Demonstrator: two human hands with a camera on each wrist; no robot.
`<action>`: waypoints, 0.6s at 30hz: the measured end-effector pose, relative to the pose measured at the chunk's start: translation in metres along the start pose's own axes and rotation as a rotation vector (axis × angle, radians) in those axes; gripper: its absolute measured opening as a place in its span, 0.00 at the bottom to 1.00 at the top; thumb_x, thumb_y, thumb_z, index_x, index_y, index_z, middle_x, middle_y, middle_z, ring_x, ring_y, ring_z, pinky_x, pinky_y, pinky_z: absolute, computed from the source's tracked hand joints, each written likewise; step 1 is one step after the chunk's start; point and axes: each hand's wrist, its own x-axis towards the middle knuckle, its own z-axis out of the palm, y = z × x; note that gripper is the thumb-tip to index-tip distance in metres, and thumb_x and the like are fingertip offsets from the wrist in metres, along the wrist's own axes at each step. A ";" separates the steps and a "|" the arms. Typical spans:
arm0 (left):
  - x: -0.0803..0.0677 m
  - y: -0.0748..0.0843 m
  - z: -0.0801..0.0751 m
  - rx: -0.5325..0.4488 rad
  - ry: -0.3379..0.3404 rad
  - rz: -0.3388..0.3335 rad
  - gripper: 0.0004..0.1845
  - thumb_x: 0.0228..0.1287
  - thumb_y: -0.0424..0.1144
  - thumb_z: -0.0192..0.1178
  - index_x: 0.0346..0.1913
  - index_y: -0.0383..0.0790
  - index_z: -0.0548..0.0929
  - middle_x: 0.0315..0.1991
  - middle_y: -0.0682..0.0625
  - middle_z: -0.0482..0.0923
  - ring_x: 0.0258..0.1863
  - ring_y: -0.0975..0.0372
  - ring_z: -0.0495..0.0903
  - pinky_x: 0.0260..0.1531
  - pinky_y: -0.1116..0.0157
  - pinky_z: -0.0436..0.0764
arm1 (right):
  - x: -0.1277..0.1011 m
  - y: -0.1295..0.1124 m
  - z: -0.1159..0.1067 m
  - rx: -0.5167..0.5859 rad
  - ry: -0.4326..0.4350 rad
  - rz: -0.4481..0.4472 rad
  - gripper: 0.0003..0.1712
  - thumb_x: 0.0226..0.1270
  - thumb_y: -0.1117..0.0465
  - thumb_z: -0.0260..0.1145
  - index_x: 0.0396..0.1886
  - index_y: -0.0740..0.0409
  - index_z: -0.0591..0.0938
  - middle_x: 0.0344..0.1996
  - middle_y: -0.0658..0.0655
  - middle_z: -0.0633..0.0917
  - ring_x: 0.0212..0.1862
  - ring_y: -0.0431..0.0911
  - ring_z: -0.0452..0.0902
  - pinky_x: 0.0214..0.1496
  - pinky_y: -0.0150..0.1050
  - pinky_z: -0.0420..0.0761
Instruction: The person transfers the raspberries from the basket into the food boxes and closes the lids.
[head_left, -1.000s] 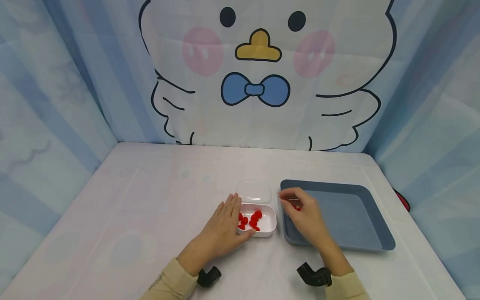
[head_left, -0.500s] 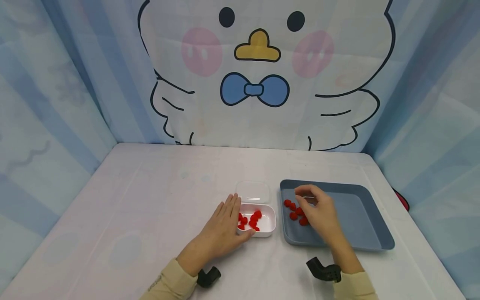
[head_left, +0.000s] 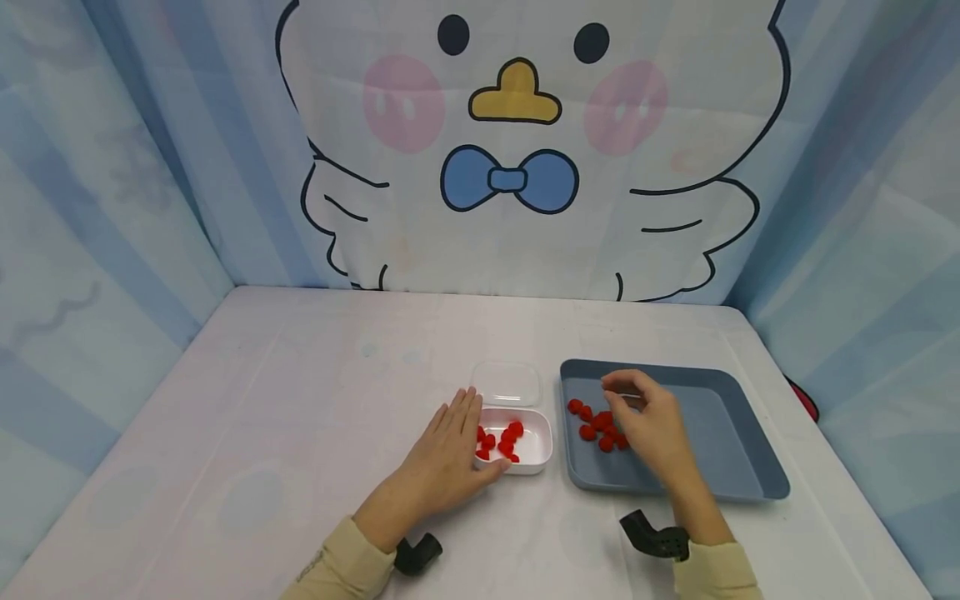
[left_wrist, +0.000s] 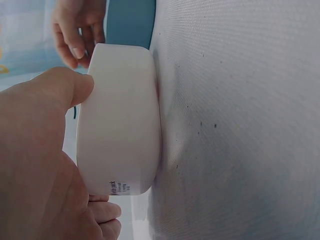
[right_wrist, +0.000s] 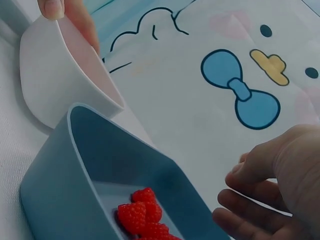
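Several red raspberries (head_left: 506,447) lie in a small white container (head_left: 537,454). My left hand (head_left: 442,458) rests along its left side, fingers straight, thumb on the near rim; the left wrist view shows the thumb tip (left_wrist: 82,90) touching the rim. Over the grey-blue tray (head_left: 720,450) hovers my right hand (head_left: 656,425), fingers loosely bent. The right wrist view shows nothing in the right fingers (right_wrist: 250,200), which are apart from the berries. More raspberries (right_wrist: 135,217) sit in a loose cluster at the tray's left part, some partly behind the right hand in the head view.
A clear plastic lid (head_left: 506,383) lies just behind the white container. The tray stands a short gap to the container's right. White cloth (head_left: 262,417) covers the table, and printed curtains (head_left: 510,250) hang behind and at both sides.
My right hand has moved right from the tray's left edge to farther over the tray, uncovering raspberries there. The left hand and the white container have stayed put.
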 end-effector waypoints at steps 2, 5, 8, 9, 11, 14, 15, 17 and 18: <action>0.000 -0.001 0.000 0.002 0.001 -0.001 0.53 0.62 0.64 0.58 0.79 0.37 0.49 0.81 0.43 0.46 0.81 0.50 0.45 0.77 0.48 0.51 | 0.000 0.001 0.000 -0.008 -0.003 0.013 0.10 0.69 0.67 0.64 0.48 0.62 0.83 0.45 0.58 0.87 0.46 0.41 0.81 0.47 0.14 0.75; 0.000 -0.001 0.001 0.006 0.002 0.001 0.53 0.62 0.64 0.58 0.79 0.36 0.49 0.81 0.43 0.47 0.80 0.50 0.45 0.77 0.48 0.51 | 0.000 0.002 0.000 -0.013 -0.008 0.033 0.10 0.69 0.67 0.63 0.49 0.62 0.83 0.45 0.58 0.87 0.46 0.44 0.82 0.46 0.15 0.75; 0.000 -0.001 0.000 0.002 0.002 0.001 0.53 0.62 0.64 0.58 0.79 0.37 0.49 0.81 0.43 0.47 0.80 0.50 0.46 0.77 0.48 0.52 | 0.000 0.003 0.000 -0.018 -0.017 0.052 0.10 0.70 0.66 0.63 0.49 0.62 0.83 0.46 0.58 0.87 0.48 0.48 0.82 0.46 0.15 0.75; 0.000 -0.001 0.000 0.002 0.002 0.002 0.53 0.62 0.64 0.58 0.79 0.36 0.49 0.81 0.43 0.47 0.80 0.50 0.46 0.77 0.48 0.52 | 0.000 0.004 0.000 -0.016 -0.019 0.057 0.11 0.70 0.67 0.63 0.49 0.63 0.82 0.46 0.59 0.87 0.48 0.49 0.82 0.45 0.15 0.75; 0.000 -0.001 0.000 0.004 0.004 0.003 0.53 0.62 0.64 0.58 0.79 0.36 0.49 0.80 0.43 0.47 0.80 0.50 0.46 0.77 0.48 0.52 | 0.000 0.005 0.000 -0.010 -0.021 0.067 0.11 0.70 0.67 0.63 0.49 0.64 0.82 0.46 0.60 0.87 0.49 0.51 0.82 0.45 0.15 0.74; 0.000 0.000 0.000 0.010 0.007 0.006 0.53 0.62 0.65 0.58 0.78 0.36 0.49 0.80 0.43 0.47 0.80 0.50 0.46 0.77 0.48 0.52 | 0.000 0.006 0.000 -0.010 -0.020 0.070 0.11 0.70 0.68 0.63 0.49 0.64 0.83 0.46 0.61 0.87 0.50 0.53 0.83 0.45 0.14 0.74; 0.000 -0.001 0.000 0.011 0.007 0.006 0.53 0.62 0.65 0.58 0.78 0.36 0.49 0.80 0.43 0.47 0.80 0.50 0.46 0.77 0.48 0.52 | 0.000 0.006 0.000 -0.010 -0.021 0.072 0.11 0.70 0.68 0.63 0.49 0.64 0.83 0.46 0.61 0.87 0.49 0.53 0.83 0.45 0.14 0.73; 0.000 0.000 0.000 0.012 0.008 0.006 0.53 0.62 0.65 0.58 0.78 0.36 0.49 0.80 0.42 0.47 0.80 0.50 0.46 0.77 0.48 0.53 | 0.000 0.007 0.000 -0.014 -0.025 0.074 0.11 0.69 0.68 0.63 0.49 0.64 0.83 0.46 0.61 0.87 0.49 0.53 0.83 0.45 0.14 0.73; 0.000 0.000 0.000 0.013 0.009 0.006 0.53 0.62 0.65 0.58 0.78 0.36 0.49 0.80 0.42 0.47 0.80 0.50 0.46 0.77 0.48 0.53 | 0.000 0.007 -0.001 -0.019 -0.028 0.075 0.11 0.69 0.68 0.63 0.49 0.64 0.83 0.46 0.61 0.87 0.49 0.53 0.83 0.45 0.13 0.73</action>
